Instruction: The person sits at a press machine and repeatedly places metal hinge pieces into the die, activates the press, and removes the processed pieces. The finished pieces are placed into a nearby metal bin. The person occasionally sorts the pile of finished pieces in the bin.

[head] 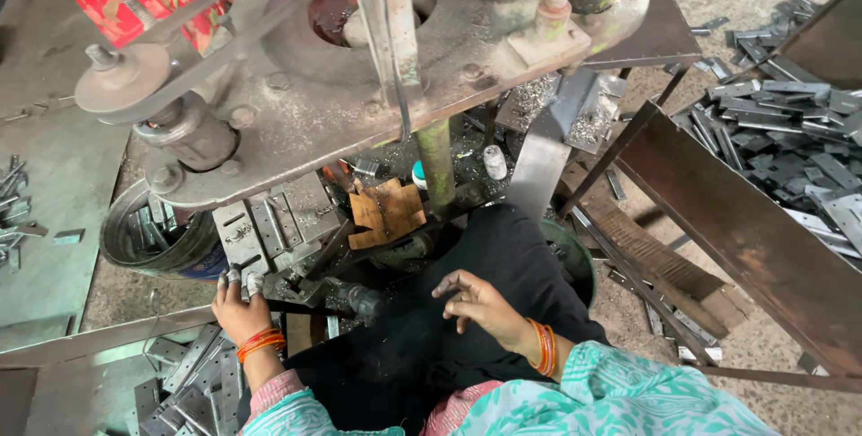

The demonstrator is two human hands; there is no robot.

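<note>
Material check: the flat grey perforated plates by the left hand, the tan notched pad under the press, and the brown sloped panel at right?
Flat grey perforated plates: likely bare steel, dull sheen, punched holes. Tan notched pad: looks like cardboard or thin wood, matte, ragged edges. Brown sloped panel: probably sheet steel, rusty matte surface. Left hand touches the plates.

Press machine (359,68) at top centre; bucket (135,243) under its left edge, metal plates inside. Left hand (238,310) at machine's near edge, beside flat plates (269,225). Right hand (480,306) on lap, right of it. Plate pile (790,131) at far right, behind slanted tray (745,238). More plates (193,387) at bottom left
</note>
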